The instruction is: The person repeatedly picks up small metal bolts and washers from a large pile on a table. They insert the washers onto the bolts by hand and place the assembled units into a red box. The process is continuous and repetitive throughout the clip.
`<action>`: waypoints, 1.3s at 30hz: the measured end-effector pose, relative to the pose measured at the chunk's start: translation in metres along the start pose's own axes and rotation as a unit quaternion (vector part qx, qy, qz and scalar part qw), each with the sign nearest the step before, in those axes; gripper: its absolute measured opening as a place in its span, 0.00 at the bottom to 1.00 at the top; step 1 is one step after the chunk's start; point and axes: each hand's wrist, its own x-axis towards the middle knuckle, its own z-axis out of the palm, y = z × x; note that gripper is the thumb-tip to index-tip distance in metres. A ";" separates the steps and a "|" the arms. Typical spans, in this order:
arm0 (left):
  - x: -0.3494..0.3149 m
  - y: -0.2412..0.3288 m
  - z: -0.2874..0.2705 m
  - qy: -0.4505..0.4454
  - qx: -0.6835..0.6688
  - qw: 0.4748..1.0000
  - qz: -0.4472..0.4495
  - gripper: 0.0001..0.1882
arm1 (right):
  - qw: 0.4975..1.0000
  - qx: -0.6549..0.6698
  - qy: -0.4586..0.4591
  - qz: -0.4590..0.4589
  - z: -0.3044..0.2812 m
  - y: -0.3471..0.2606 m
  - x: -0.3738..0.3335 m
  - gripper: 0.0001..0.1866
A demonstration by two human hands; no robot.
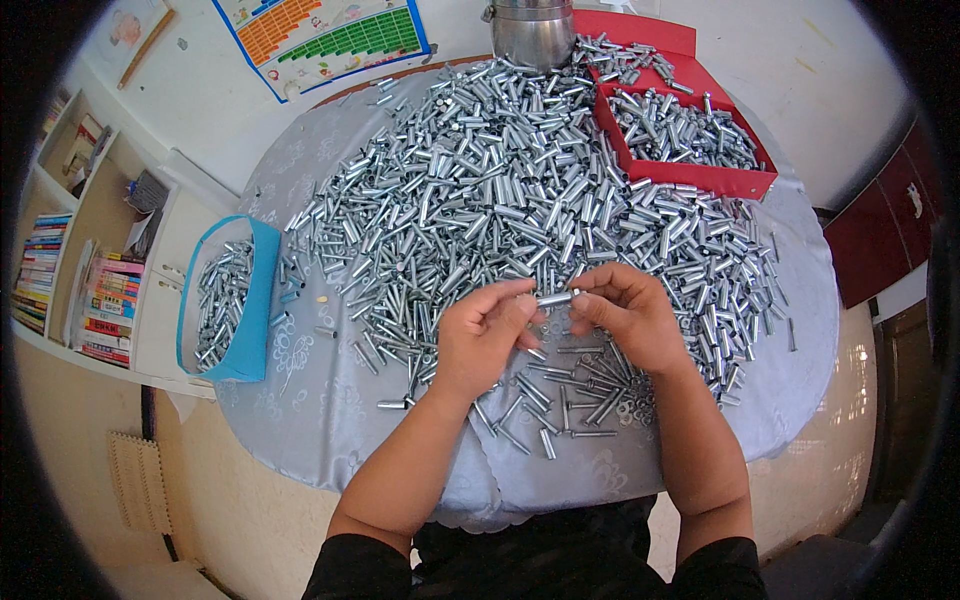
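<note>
Between my two hands lies a silvery metal sleeve anchor (556, 299), held level above the table. The fingertips of my left hand (478, 335) are closed at its left end. My right hand (632, 318) pinches its right end between thumb and fingers. Just below my hands, loose bolts (590, 385) and metal sleeves (547, 444) are scattered on the cloth. Small washers or nuts (635, 408) are gathered beside my right wrist. Beyond my hands spreads a large heap of shiny metal sleeves and bolts (480, 190).
A blue fabric bin (250, 340) of metal parts stands at the left table edge. At the back right, a red box (700, 178) with its lid open holds more. A steel pot (533, 35) stands behind the heap. The round table wears a grey patterned cloth (340, 430).
</note>
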 end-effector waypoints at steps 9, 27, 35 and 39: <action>0.008 0.000 -0.007 0.149 -0.011 0.987 0.064 0.11 | 0.965 0.186 0.157 -0.100 -0.010 -0.013 0.007 0.17; 0.010 0.000 -0.020 0.160 0.251 0.921 0.250 0.06 | 0.967 0.076 0.226 -0.091 -0.018 0.002 0.008 0.11; 0.013 0.009 -0.029 0.197 0.463 0.805 0.315 0.10 | 0.969 0.046 0.224 -0.090 -0.017 0.002 0.008 0.10; 0.011 0.008 -0.032 0.182 0.544 0.769 0.281 0.13 | 0.971 0.026 0.223 -0.083 -0.015 0.003 0.007 0.09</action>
